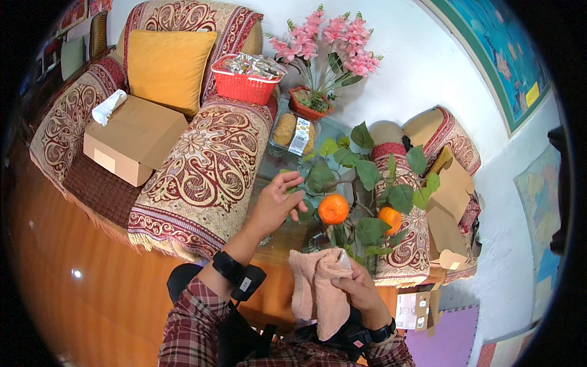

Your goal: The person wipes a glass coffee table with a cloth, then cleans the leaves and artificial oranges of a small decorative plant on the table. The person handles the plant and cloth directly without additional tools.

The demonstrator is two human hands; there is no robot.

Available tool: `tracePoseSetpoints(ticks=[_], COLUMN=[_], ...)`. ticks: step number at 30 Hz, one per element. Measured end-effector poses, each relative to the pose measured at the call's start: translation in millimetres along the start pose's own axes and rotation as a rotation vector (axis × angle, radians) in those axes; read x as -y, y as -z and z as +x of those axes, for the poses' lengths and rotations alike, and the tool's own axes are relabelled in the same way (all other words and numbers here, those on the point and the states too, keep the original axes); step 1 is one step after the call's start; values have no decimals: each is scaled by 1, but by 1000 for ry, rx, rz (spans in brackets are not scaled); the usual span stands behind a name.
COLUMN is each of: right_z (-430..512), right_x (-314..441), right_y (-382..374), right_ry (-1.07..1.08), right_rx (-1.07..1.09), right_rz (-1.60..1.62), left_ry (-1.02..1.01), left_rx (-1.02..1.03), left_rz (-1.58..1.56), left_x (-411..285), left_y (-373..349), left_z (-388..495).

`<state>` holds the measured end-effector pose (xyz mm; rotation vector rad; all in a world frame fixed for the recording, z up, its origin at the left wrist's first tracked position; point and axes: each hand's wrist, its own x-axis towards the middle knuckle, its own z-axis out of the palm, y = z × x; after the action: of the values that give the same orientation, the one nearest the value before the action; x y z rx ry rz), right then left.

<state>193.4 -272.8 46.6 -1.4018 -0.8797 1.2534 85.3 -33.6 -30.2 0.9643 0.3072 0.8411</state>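
Observation:
A folded, peach-coloured terry cloth (321, 289) hangs from my right hand (362, 286), pinched between thumb and fingers. My left hand (277, 202) is raised at an artificial plant (367, 174) with broad green leaves, its fingers spread and nothing held. Its fingertips are close to a leaf; I cannot tell whether they touch it. Two orange fruits hang on the plant: one orange fruit (333, 209) just right of my left hand, another orange fruit (390, 220) farther right. The plant's base is partly hidden behind leaves and cloth.
Beyond stands a glass table (279, 169) with a clear box of cookies (293, 133) and pink artificial flowers (321, 41) in a red pot. A red basket (245, 87) of wrapped packets and a cardboard box (133, 133) rest on the left sofa. Open cartons (447, 197) lie on the right.

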Motion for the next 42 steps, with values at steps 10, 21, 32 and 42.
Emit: tracePoseSetpoints(ticks=[10,21,32,42], right_z=[-16,82,207,262], right_x=[77,224,245,189], right_y=[6,14,-41,-38], right_ry=[134,339,121,-247], right_rx=[-51,35,661,867], right_rz=[-450,-1085,-1725,-1789], left_ry=[151,277,270,192], left_rx=[61,-54,-98,19], left_rz=[-141,-167,-392,-335], left_x=[18,33,50,49], left_y=[-24,-27,-33,-29], left_z=[25,30,35,33])
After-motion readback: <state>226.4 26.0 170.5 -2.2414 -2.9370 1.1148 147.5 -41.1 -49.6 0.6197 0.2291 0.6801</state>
